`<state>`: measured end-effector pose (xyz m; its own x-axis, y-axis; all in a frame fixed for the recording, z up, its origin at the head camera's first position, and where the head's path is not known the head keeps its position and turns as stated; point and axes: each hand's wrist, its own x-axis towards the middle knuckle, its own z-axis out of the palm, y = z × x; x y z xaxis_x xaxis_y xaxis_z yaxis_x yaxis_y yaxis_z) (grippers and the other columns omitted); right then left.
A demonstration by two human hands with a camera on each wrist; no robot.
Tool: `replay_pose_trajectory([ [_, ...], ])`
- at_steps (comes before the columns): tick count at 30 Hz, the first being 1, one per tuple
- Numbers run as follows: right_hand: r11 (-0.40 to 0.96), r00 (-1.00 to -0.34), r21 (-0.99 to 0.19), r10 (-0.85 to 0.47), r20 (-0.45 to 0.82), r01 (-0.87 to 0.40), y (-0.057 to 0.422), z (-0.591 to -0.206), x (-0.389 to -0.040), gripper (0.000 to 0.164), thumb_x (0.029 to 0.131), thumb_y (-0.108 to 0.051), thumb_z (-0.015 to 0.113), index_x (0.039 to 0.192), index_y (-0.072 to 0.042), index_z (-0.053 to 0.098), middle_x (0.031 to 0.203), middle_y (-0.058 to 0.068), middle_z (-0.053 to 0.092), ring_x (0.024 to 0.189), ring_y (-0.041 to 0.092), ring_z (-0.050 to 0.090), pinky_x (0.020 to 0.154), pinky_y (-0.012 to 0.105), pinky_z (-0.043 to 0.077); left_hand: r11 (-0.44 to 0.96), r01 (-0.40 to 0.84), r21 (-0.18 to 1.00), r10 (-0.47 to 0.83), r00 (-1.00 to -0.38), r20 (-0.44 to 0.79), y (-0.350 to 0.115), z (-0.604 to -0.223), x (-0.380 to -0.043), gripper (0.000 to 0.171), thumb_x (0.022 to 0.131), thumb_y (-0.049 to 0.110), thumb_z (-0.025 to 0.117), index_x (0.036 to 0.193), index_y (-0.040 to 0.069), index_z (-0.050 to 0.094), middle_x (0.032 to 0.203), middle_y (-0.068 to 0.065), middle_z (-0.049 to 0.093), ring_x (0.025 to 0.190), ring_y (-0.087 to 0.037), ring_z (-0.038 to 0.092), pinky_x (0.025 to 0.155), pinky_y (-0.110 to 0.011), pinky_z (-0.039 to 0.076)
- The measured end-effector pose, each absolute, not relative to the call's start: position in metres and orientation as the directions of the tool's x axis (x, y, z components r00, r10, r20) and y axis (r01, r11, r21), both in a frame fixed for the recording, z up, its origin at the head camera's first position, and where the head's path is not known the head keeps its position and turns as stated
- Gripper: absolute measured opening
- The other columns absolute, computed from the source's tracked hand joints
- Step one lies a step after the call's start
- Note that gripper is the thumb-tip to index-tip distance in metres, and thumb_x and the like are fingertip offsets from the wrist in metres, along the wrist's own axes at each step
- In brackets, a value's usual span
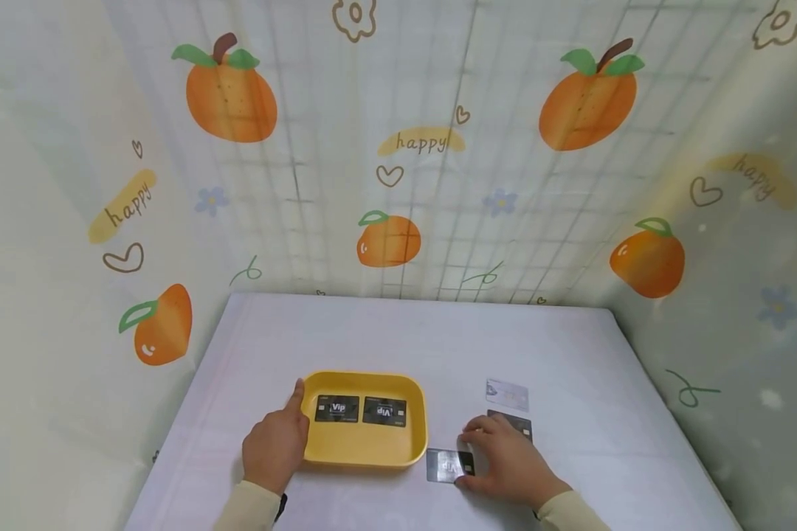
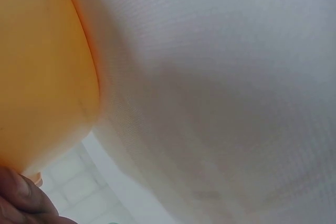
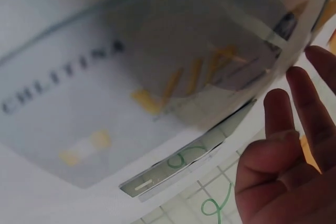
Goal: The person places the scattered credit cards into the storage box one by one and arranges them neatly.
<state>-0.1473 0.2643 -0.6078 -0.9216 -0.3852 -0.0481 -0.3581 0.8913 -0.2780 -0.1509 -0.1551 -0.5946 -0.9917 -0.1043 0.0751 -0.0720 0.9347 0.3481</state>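
Observation:
A shallow yellow tray (image 1: 365, 451) holds two black Vip cards lying side by side, a left one (image 1: 336, 408) and a right one (image 1: 384, 412). My left hand (image 1: 275, 446) grips the tray's left side, index finger along the rim; in the left wrist view its curled fingers (image 2: 23, 195) meet the outer wall. Right of the tray, my right hand (image 1: 508, 457) pinches a dark Vip card (image 1: 446, 466) by its right end. That card looms close and blurred in the right wrist view, with fingers (image 3: 304, 103) at its far edge.
Beyond the right hand lie a silvery card (image 1: 507, 394) and a black card (image 1: 521, 425), the latter partly covered by the hand. All rest on a white-covered table (image 1: 571, 354). A curtain (image 1: 452, 243) printed with oranges encloses the back and sides.

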Motion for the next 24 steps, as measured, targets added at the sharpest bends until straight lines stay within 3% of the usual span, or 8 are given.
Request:
replay_pose_trajectory([
  [7, 0.885, -0.914, -0.272, -0.404, -0.041, -0.378, 0.2662, -0.6095, -0.1424, 0.057, 0.072, -0.075, 0.084, 0.114, -0.038, 0.077, 0.125, -0.015, 0.062, 0.114, 0.011, 0.054, 0.100, 0.046, 0.054, 0.936, -0.094, 0.338, -0.115, -0.992, 0.045, -0.1530, -0.5942, -0.1515, 0.061, 0.105, 0.028, 0.061, 0.163, 0.026, 0.044, 0.051, 0.001, 0.040, 0.041, -0.018, 0.037, 0.039, -0.033, 0.031],
  [16, 0.881, -0.907, -0.276, -0.416, -0.064, -0.384, 0.2661, -0.6092, -0.1385, 0.067, 0.069, -0.084, 0.078, 0.118, -0.038, 0.076, 0.129, -0.013, 0.061, 0.114, 0.012, 0.052, 0.100, 0.047, 0.054, 0.940, -0.087, 0.331, -0.116, -0.991, 0.072, -0.1536, -0.5943, -0.1508, 0.060, 0.104, 0.027, 0.062, 0.162, 0.026, 0.046, 0.050, 0.001, 0.039, 0.041, -0.018, 0.036, 0.039, -0.034, 0.031],
  [24, 0.863, -0.902, -0.326, -0.428, -0.061, -0.387, 0.2655, -0.6110, -0.1387, 0.053, 0.070, -0.078, 0.082, 0.107, -0.041, 0.076, 0.127, -0.012, 0.062, 0.117, 0.015, 0.052, 0.102, 0.049, 0.053, 0.942, -0.089, 0.323, -0.115, -0.991, 0.064, -0.1540, -0.5942, -0.1496, 0.060, 0.105, 0.028, 0.062, 0.163, 0.027, 0.045, 0.051, 0.001, 0.039, 0.041, -0.017, 0.036, 0.039, -0.033, 0.031],
])
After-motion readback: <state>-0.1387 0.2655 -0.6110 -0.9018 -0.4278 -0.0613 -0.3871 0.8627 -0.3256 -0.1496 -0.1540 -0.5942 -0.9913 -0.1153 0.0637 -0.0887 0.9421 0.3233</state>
